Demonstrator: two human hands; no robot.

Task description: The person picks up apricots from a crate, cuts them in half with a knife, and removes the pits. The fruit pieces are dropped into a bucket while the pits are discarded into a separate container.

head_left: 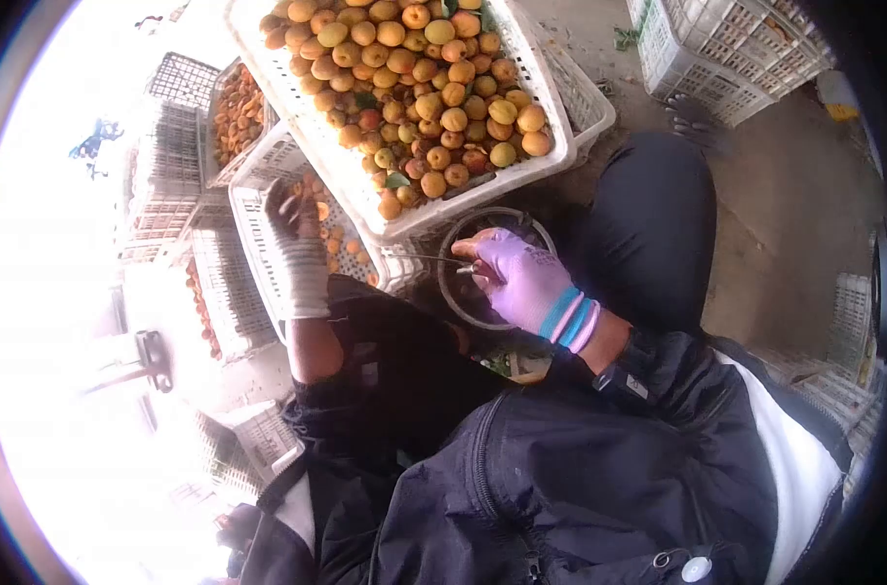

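A white glove with bare fingertips covers my left hand (297, 244), raised over the lower white crate (253, 263) at the left; its fingers are blurred, and whether they hold anything is unclear. My right hand (521, 278), in a purple glove with bare fingertips, is closed on a thin metal tool (468, 266) whose tip points left. Beneath that hand is a round container rim (450, 292). In front stands a white crate (568, 146) full of orange-yellow fruit (429, 102). Some orange pieces (334, 244) lie in the lower crate.
Stacked crates (165, 166) stand at the left, beside a crate of darker orange pieces (238, 112). More stacked crates (707, 58) are at the upper right, near a dark shoe (692, 122). My dark-clad knee (658, 214) is right of the fruit crate.
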